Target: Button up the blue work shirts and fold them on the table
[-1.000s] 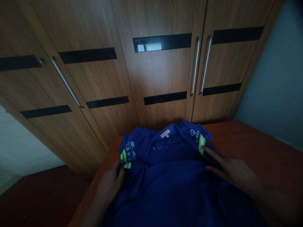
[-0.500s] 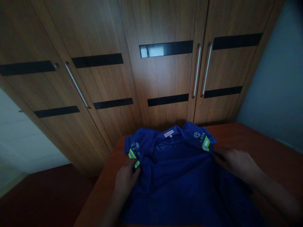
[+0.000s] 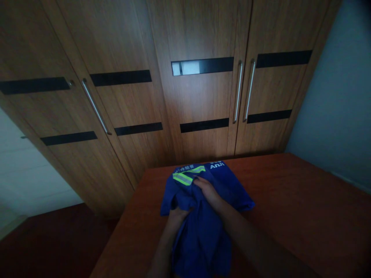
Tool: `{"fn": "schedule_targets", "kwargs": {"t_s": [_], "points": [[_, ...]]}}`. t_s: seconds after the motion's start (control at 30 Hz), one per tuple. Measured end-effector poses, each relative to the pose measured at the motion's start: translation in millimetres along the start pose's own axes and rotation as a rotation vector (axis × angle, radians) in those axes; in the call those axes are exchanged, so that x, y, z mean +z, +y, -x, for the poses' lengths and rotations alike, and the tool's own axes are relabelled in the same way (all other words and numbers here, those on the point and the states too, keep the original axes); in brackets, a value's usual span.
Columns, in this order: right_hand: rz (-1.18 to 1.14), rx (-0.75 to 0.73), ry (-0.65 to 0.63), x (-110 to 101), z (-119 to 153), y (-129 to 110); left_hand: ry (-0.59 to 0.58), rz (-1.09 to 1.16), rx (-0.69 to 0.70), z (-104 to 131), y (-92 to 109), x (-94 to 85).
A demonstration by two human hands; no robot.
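Note:
A blue work jacket (image 3: pixel 203 231) with yellow-green reflective strips and white lettering lies bunched and partly folded over on the wooden table (image 3: pixel 284 193). My left hand (image 3: pixel 177 217) grips its cloth on the left side, below the reflective strip, with the fingertips partly buried in the folds. Higher up and to the right, my right hand (image 3: pixel 205 187) is closed on the fabric beside the strip's right end. The lower part of the jacket hangs toward me between my forearms. Its collar is out of sight.
Behind the table stands a wooden wardrobe (image 3: pixel 199 96) with black bands and long metal handles (image 3: pixel 238 92). A pale wall (image 3: pixel 333 116) rises on the right. White drawers or panels (image 3: pixel 31 173) are at the left, above a dark reddish floor (image 3: pixel 63 231).
The jacket's right side has been brought over to the left, so its open collar and label no longer show. My right hand moved left, close to my left hand.

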State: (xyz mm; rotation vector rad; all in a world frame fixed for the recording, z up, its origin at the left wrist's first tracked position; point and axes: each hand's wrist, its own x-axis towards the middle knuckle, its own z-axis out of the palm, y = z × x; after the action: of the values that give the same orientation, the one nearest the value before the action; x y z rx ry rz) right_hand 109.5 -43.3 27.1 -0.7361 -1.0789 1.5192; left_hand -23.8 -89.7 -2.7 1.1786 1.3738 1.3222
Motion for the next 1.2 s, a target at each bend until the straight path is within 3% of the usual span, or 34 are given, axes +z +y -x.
{"fn": "schedule_targets", "kwargs": {"t_s": [0.1,0.23,0.37,0.5,0.57,0.63,0.77,0.83,0.9,1.03,1.1,1.2], "points": [[-0.038,0.063,-0.074,0,-3,9,0.028,-0.022,0.063,-3,1,0.1],[0.090,-0.013,-0.095,-15,8,-10,0.029,-0.155,0.371,-13,24,-14.6],[0.690,-0.234,-0.094,-61,17,-12,0.243,-0.663,0.641,-37,64,-54.3],[1.421,-0.277,-0.040,-121,29,16,0.490,-1.217,0.550,-57,97,-83.4],[1.608,-0.291,-0.052,-141,36,30,0.537,-1.354,0.486,-65,93,-84.3],[1.703,-0.316,-0.050,-151,42,37,0.499,-1.421,0.432,-74,72,-78.7],[1.759,-0.343,-0.050,-156,47,37,0.266,-1.532,0.333,-94,14,-67.0],[1.765,-0.345,-0.055,-158,49,35,0.193,-1.547,0.318,-105,-2,-67.6],[1.770,-0.345,-0.058,-160,53,34,0.128,-1.529,0.299,-115,-5,-73.5],[1.781,-0.334,-0.047,-158,65,35,-0.047,-1.504,0.278,-127,8,-90.8],[1.780,-0.320,-0.047,-154,72,35,-0.037,-1.511,0.310,-124,14,-95.7],[1.773,-0.301,-0.047,-149,80,35,0.102,-1.537,0.403,-110,18,-93.2]]}}
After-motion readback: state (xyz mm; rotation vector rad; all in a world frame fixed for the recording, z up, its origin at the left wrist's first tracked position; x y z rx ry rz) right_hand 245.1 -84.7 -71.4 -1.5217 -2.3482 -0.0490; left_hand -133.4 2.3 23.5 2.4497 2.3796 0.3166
